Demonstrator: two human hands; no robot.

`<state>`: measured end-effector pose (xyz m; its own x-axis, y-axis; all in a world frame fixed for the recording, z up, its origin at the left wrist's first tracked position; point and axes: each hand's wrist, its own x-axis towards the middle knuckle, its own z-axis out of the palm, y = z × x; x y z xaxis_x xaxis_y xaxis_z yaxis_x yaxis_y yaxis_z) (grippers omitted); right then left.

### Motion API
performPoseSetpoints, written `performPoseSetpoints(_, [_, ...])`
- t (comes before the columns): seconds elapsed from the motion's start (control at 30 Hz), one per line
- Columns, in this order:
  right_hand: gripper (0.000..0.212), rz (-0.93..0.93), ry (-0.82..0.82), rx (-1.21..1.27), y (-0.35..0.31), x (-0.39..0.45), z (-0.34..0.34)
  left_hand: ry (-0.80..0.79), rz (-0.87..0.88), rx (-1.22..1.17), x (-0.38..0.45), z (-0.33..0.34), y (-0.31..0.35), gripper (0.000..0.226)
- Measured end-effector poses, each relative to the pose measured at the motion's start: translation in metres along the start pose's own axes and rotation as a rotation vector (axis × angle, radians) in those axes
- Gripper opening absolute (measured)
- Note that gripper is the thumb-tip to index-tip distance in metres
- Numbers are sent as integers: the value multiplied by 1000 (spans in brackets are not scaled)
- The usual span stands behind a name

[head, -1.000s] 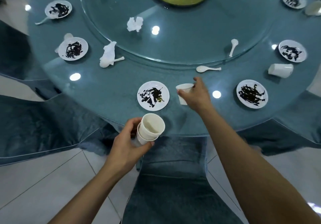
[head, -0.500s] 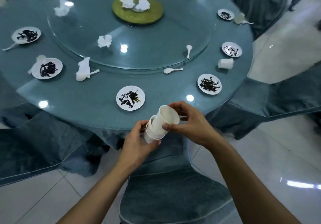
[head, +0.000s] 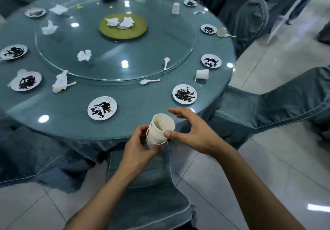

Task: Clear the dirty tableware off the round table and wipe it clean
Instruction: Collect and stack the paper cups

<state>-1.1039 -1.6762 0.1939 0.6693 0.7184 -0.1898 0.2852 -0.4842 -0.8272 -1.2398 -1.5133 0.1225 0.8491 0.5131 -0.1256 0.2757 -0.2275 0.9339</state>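
Observation:
My left hand (head: 138,148) grips a stack of white paper cups (head: 159,131) at the near edge of the round blue table (head: 139,119). My right hand (head: 192,133) is beside the stack, its thumb touching the top cup's side and its fingers spread loosely above the rim. Small white plates smeared with dark sauce ring the table, the nearest plate (head: 102,107) left of the stack and another plate (head: 184,93) to the right. A cup (head: 202,74) lies on its side near the right edge. White spoons (head: 149,81) and crumpled napkins (head: 60,84) are scattered around.
A glass turntable (head: 160,38) with a green mat (head: 139,30) fills the table's middle. Chairs in blue covers stand around, one chair (head: 148,190) right below my hands, another chair (head: 278,103) at the right. More cups (head: 175,8) stand at the far side. Tiled floor lies to the right.
My right hand picked a cup off the table, slid it into the stack in my left hand, and has loosened its fingers. The view pulled back and turned right.

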Motion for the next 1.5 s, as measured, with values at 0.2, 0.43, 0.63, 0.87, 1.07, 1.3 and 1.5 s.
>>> performPoseSetpoints(0.2, [58, -48, 116, -206, 69, -34, -84, 67, -9, 23, -9, 87, 32, 57])
performPoseSetpoints(0.43, [45, -102, 226, -459, 140, -27, -146, 71, -34, 31, 7, 147, 60, 58])
performPoseSetpoints(0.63, [42, -108, 195, -616, 177, 22, -181, 109, -74, -13, 48, 183, 65, 59])
performPoseSetpoints(0.87, [42, -85, 117, -699, 203, 103, -229, 138, -133, -68, 129, 220, 72, 59])
performPoseSetpoints(1.07, [38, -125, 162, -700, 221, 167, -258, 150, -137, -46, 182, 244, 93, 60])
performPoseSetpoints(1.3, [41, -221, 80, -690, 247, 252, -281, 242, -174, -11, 218, 278, 105, 62])
performPoseSetpoints(1.5, [50, -235, -62, -650, 280, 329, -289, 414, -332, -25, 243, 316, 118, 62])
